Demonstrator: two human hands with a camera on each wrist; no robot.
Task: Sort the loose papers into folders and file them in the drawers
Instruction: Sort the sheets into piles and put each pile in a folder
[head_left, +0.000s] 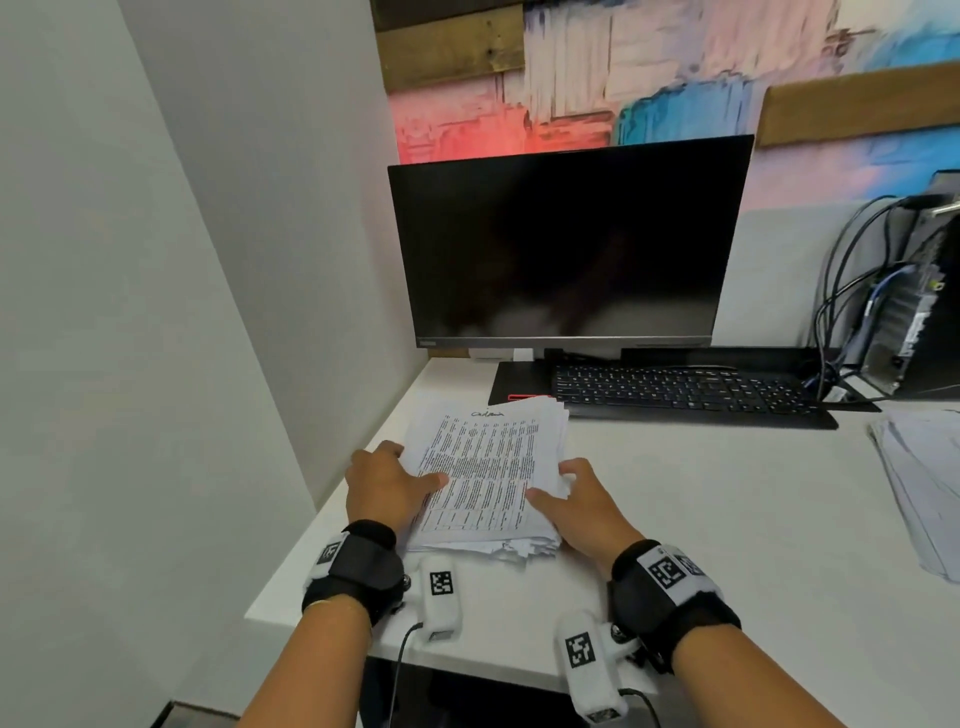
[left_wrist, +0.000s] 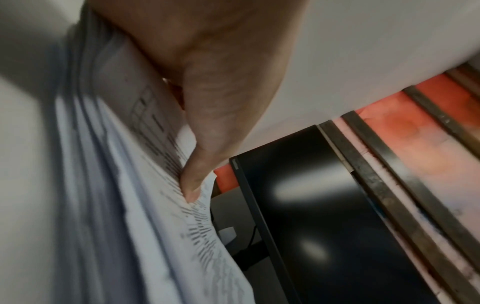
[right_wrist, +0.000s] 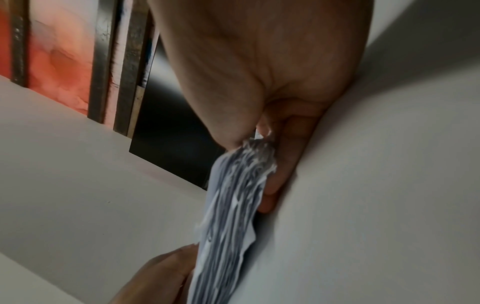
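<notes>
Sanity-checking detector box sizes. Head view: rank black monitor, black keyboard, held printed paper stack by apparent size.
1. Black flat-screen monitor, clearly largest.
2. Black keyboard and white printed paper stack: similar apparent area; the stack sits nearer the camera, so unranked.

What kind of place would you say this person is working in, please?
Most likely an office workstation: a dark monitor and black keyboard sit on a white desk, and both hands grip a thick stack of printed papers, with cabled computer equipment at the right.

An office: a monitor (head_left: 569, 244), keyboard (head_left: 680, 391) and papers (head_left: 485, 478) on a white desk (head_left: 675, 519).
</notes>
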